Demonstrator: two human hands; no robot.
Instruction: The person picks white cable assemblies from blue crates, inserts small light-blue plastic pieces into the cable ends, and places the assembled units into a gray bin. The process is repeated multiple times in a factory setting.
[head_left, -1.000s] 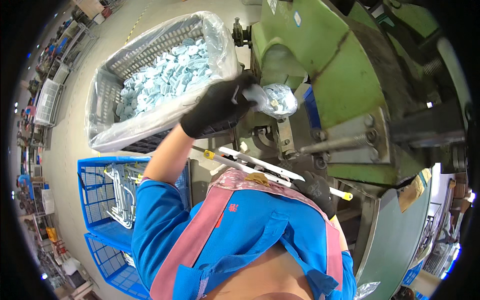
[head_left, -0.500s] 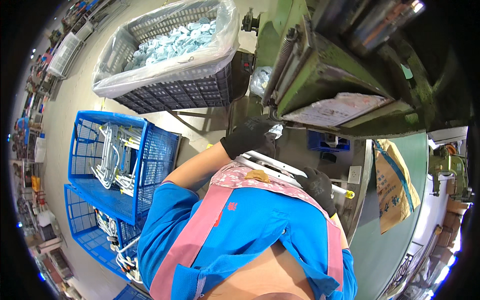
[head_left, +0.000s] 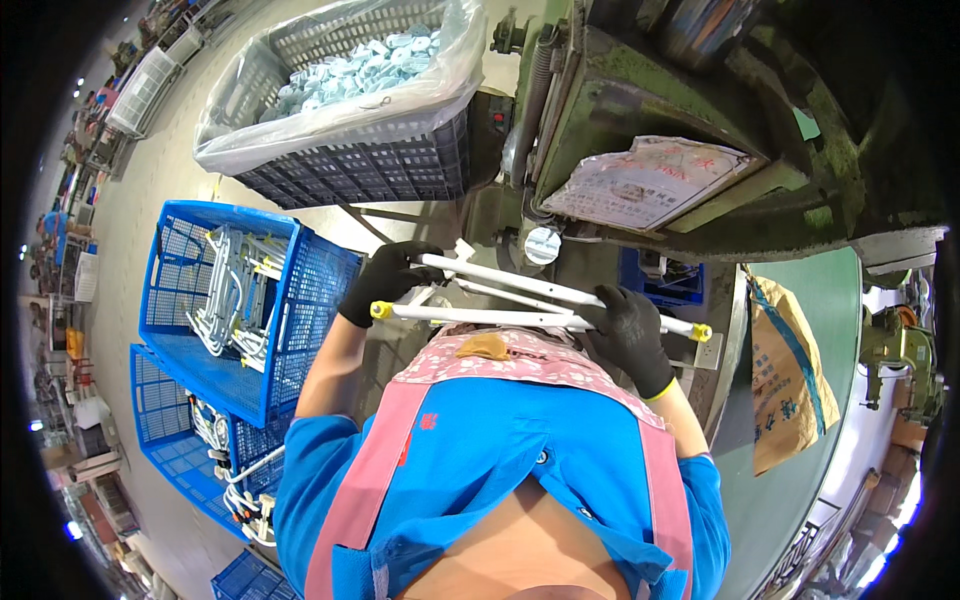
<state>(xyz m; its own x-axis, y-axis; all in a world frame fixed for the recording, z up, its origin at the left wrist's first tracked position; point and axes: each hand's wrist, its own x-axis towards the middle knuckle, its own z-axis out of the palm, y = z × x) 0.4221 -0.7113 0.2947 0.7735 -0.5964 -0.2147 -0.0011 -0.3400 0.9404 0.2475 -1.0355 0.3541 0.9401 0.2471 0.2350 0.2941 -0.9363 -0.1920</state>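
Note:
A white folding tube frame (head_left: pixel 520 286) with yellow end caps lies across in front of my apron, between my two black-gloved hands. My left hand (head_left: pixel 392 278) is closed round its left end, where a small white piece sticks up beside the fingers. Around the right part of the tubes my right hand (head_left: pixel 628 335) is closed, and a yellow-capped end pokes out past it. Just beyond the frame, under the green machine (head_left: pixel 640 130), sits a pale round disc (head_left: pixel 542 245) that neither hand touches.
A dark crate (head_left: pixel 350 165) lined with clear plastic holds many pale blue parts at the far left. Blue baskets (head_left: pixel 285 330) of white tube frames stand at my left. A small blue bin (head_left: pixel 680 290) sits under the machine; a brown sack (head_left: pixel 785 380) hangs at right.
My left hand has left the small pale piece near the machine and moved left onto the frame. The frame has risen into fuller view, and a pale disc now shows under the machine.

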